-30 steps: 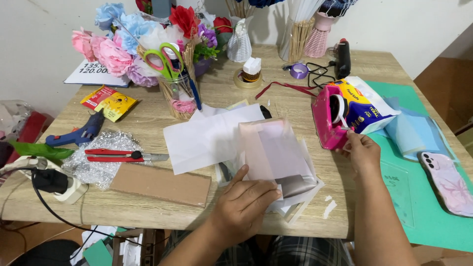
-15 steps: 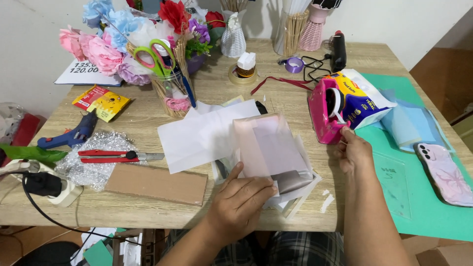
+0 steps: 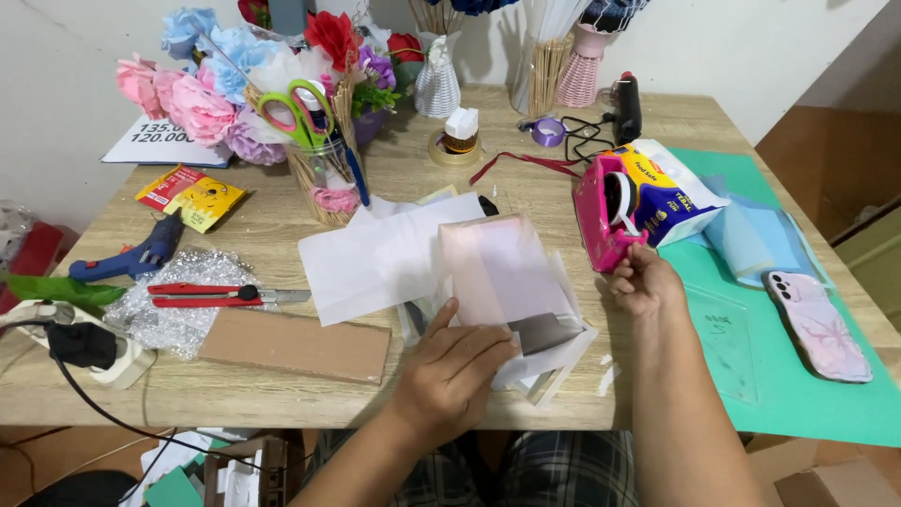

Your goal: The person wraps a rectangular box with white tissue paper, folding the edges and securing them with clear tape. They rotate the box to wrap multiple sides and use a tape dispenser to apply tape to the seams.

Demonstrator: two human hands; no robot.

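Observation:
My left hand [image 3: 455,371] presses flat on a stack of translucent and white sheets [image 3: 502,282] near the table's front edge; a pale pink see-through sheet lies on top. My right hand [image 3: 646,280] is at the base of a pink tape dispenser [image 3: 601,221], fingers pinched at its front end, seemingly on the tape. A larger white paper sheet [image 3: 380,258] lies just left of the stack.
A cardboard strip [image 3: 296,345], red cutter [image 3: 211,296], blue glue gun [image 3: 131,255] and power strip [image 3: 89,352] lie left. A jar with scissors [image 3: 314,164], paper flowers [image 3: 202,89], a tissue pack [image 3: 671,192], green mat [image 3: 788,376] and phone [image 3: 817,324] surround.
The view shifted slightly. My right hand stays at the tape dispenser, now a little lower at its front; my left hand remains on the sheets.

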